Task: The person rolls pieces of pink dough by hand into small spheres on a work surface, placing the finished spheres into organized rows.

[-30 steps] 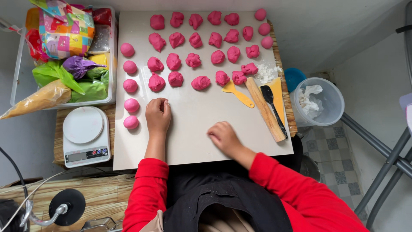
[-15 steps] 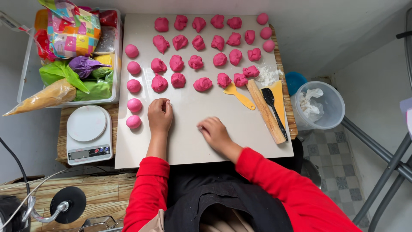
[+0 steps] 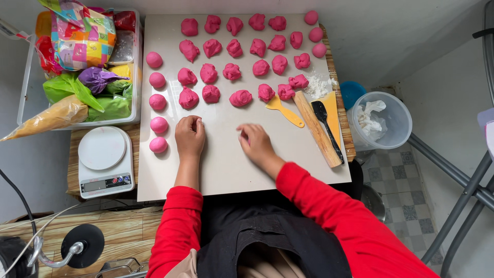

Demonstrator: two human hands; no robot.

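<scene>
Several rough pink dough lumps (image 3: 241,98) lie in rows on a white board (image 3: 226,164). Down the board's left edge runs a column of smooth pink dough balls (image 3: 158,124). My left hand (image 3: 190,136) rests on the board just right of the lowest balls, fingers curled under; whether it holds dough is hidden. My right hand (image 3: 256,143) hovers mid-board below the nearest lump, fingers loosely bent, nothing visible in it. Both sleeves are red.
A wooden rolling pin (image 3: 317,128), black spatula (image 3: 327,128) and yellow scraper (image 3: 284,110) lie at the board's right, beside a flour patch (image 3: 318,86). A white scale (image 3: 103,160) and a bin of coloured bags (image 3: 82,67) sit left. A clear bucket (image 3: 383,121) stands right.
My right hand has slid left and up across the board toward the nearest dough lump. My left hand has stayed beside the lowest balls.
</scene>
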